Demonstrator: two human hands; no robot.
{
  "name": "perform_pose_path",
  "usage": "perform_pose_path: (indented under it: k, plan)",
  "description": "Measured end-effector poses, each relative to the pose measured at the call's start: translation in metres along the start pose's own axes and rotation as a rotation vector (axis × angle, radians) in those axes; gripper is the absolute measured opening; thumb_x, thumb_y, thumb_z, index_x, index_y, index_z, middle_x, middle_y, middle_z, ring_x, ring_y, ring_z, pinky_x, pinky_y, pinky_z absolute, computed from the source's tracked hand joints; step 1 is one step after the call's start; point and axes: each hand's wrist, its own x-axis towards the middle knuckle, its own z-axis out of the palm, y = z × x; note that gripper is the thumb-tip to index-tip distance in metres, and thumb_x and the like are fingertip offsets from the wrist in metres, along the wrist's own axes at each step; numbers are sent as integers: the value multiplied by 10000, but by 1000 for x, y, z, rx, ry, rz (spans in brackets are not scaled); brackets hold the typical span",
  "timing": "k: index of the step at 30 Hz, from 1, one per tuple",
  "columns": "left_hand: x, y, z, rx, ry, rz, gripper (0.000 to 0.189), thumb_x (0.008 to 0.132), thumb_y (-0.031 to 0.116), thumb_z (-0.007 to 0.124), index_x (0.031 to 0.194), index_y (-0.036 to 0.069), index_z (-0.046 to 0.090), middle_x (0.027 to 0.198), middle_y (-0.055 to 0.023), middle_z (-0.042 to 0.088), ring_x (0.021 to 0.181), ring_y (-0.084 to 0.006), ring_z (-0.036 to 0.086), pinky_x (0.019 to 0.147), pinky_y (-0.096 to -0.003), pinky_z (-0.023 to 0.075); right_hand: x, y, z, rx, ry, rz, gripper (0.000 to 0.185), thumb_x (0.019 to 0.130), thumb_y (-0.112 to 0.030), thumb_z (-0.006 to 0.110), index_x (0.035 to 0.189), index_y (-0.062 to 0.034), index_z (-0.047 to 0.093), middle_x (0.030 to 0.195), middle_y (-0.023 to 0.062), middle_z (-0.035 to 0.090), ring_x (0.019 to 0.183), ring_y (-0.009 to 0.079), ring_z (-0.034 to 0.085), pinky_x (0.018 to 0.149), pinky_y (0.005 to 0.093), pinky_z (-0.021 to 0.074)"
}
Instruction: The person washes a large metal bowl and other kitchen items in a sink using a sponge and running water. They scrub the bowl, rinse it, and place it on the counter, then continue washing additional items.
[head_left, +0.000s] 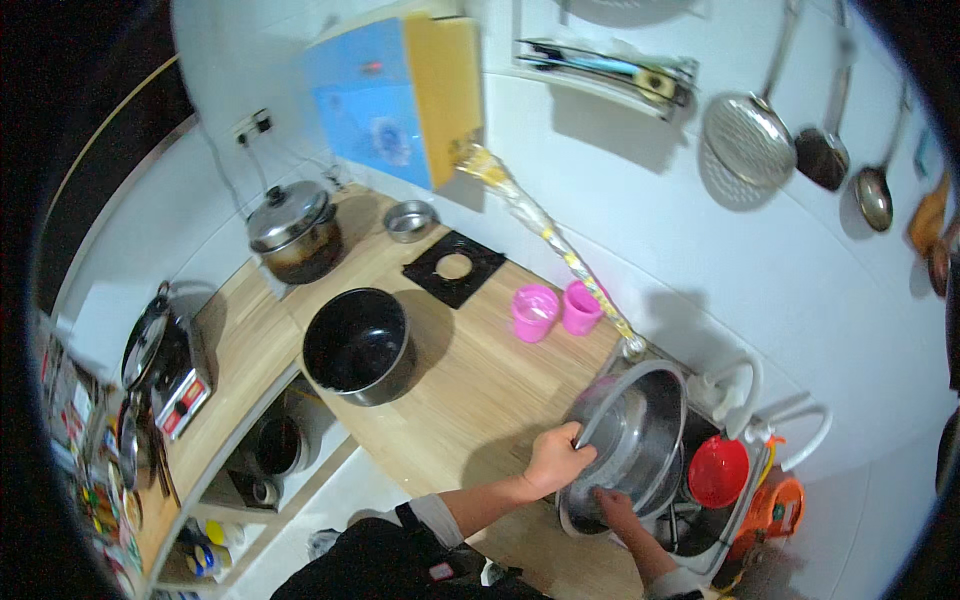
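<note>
Over the sink's edge, my left hand (559, 461) grips the rim of a large clear basin (637, 420), which is tilted. My right hand (616, 508) is lower, at the near side of a second bowl or basin wall (581, 517) under or beside the first; its fingers are partly blurred, so its grip cannot be told. A red bowl (718, 471) sits in the metal sink (701, 544) just right of the basin. On the wooden counter to the left stands a black inner pot (360, 345). Two pink cups (535, 311) are near the wall.
A lidded steel pot (294, 232), a small metal bowl (410, 220) and a black square mat (454, 268) lie along the back. White faucets (742, 390) rise behind the sink, beside an orange container (780, 506). A skimmer (750, 139) and ladles hang on the wall. An induction cooker (182, 405) stands far left.
</note>
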Motion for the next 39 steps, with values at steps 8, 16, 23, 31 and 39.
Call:
perform_pose_path:
  k: [8, 16, 23, 31, 39]
  plan:
    - [11, 1, -66, -583, 50, -203, 99, 688, 9, 544, 775, -16, 583, 688, -32, 577, 585, -108, 523, 544, -243, 440, -14, 4, -68, 1104, 270, -254, 338, 845, -340, 414, 1016, -58, 493, 976, 76, 533, 901, 246, 523, 737, 396, 446]
    - [-15, 18, -198, -676, 354, -202, 133, 642, -30, 538, 769, -9, 568, 700, -49, 571, 599, -125, 538, 552, -260, 443, -35, 1, -87, 1063, 334, -109, 289, 812, -426, 426, 802, -163, 545, 728, 0, 573, 635, 183, 561, 480, 346, 445]
    - [-31, 7, -283, -906, 755, -45, 98, 635, -56, 503, 702, 6, 537, 687, -58, 571, 583, -144, 530, 548, -279, 444, -18, 9, -92, 768, 398, 82, 348, 821, -499, 404, 872, -185, 544, 717, -21, 560, 570, 159, 539, 389, 326, 388]
    - [-33, -28, -338, -939, 984, 47, 119, 646, -49, 489, 732, 19, 536, 675, -42, 555, 570, -143, 518, 540, -261, 424, 11, 27, -80, 552, 401, 41, 352, 847, -396, 406, 1078, -135, 452, 847, 29, 538, 613, 187, 531, 397, 332, 400]
    - [-20, -63, -355, -988, 1051, 32, 161, 630, -46, 506, 773, 26, 521, 725, -40, 559, 643, -149, 524, 581, -275, 428, 12, 18, -68, 341, 414, 82, 386, 816, -414, 435, 1083, -136, 456, 823, 38, 528, 615, 191, 531, 403, 319, 400]
